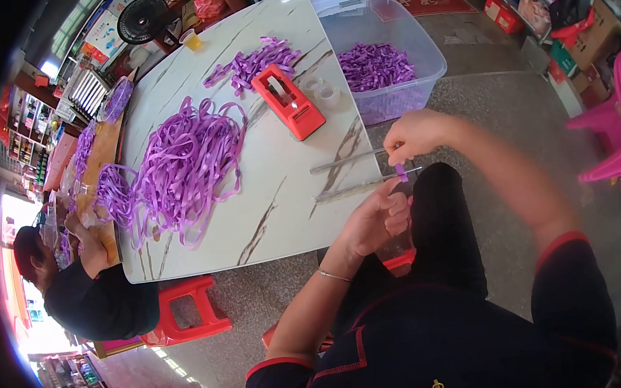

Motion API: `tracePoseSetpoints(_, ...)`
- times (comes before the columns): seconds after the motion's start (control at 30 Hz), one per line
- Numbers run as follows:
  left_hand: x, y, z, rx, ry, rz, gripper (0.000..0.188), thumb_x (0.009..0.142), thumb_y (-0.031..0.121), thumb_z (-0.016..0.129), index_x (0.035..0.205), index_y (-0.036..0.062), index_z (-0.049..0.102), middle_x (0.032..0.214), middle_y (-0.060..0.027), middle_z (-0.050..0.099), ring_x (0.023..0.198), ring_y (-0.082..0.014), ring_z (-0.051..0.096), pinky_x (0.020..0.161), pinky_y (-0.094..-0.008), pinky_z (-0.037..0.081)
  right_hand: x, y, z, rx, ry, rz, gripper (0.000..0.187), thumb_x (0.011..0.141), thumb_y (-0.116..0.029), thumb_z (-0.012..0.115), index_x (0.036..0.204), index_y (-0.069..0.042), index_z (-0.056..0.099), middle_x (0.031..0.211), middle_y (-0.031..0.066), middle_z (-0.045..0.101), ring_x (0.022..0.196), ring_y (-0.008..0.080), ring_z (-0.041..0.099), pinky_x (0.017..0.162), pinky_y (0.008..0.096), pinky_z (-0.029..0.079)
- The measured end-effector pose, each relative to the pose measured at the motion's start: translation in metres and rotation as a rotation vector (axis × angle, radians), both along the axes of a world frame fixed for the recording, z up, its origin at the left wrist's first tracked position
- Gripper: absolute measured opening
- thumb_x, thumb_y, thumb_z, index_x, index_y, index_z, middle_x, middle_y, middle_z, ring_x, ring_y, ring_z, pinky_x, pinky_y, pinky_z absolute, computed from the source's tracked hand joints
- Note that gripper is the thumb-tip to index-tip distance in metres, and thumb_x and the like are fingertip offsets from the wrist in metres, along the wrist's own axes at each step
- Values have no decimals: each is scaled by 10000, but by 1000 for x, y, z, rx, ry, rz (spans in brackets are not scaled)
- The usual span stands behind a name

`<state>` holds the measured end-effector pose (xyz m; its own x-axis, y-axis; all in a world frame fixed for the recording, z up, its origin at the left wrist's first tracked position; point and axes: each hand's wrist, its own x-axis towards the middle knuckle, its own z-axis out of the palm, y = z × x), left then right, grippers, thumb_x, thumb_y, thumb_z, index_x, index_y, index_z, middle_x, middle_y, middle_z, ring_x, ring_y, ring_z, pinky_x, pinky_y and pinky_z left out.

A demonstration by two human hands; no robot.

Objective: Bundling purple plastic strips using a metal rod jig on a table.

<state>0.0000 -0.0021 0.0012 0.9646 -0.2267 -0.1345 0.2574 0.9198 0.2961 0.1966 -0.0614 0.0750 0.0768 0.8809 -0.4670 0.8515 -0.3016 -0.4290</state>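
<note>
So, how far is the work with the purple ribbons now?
Done: a clear plastic bin beside the table already holds a layer of purple ribbon pieces. In hand: the left hand and the right hand hold one small purple piece between them at the table edge. Left: a big heap of loose ribbons and a smaller pile lie on the table.

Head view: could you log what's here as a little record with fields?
left hand: left hand pinches a small purple ribbon piece at the table edge
right hand: right hand above it, fingers on the same piece
table: white marble-patterned table
on table: heap of loose purple ribbon strips; red plastic tape dispenser
beside table: clear plastic bin with purple ribbon inside
other person: seated at the table's left
</note>
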Motion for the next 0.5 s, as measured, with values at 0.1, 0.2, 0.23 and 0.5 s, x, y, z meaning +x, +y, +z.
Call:
tracePoseSetpoints(0.1,0,0,1,2,2,2,427,819,108,496,1236,135,411,697,26,336,582,-77,321,520,-200,276,-2,-2,-3,22,-152,6,209,738,-339,613,751,-133,647,680,27,627,645,205,599,571,345,440)
tracePoseSetpoints(0.2,0,0,1,6,2,2,429,819,110,497,1238,134,410,696,26,336,579,-77,320,519,-200,276,-4,-2,-4,41,-262,3,198,727,-357,630,731,-161,662,698,-10,651,705,195,624,607,364,469)
tracePoseSetpoints(0.23,0,0,1,7,4,4,430,819,110,497,1239,133,409,695,26,336,577,-77,319,518,-200,276,-5,-2,-4,40,-261,0,198,727,-357,630,731,-161,662,698,-10,651,705,195,624,607,364,469)
tracePoseSetpoints(0.5,1,0,1,6,-9,1,418,819,111,497,1229,129,414,688,24,338,570,-75,320,515,-201,277,-12,0,-2,-89,-427,-56,277,691,-419,648,713,-145,685,710,73,645,720,268,627,636,386,483)
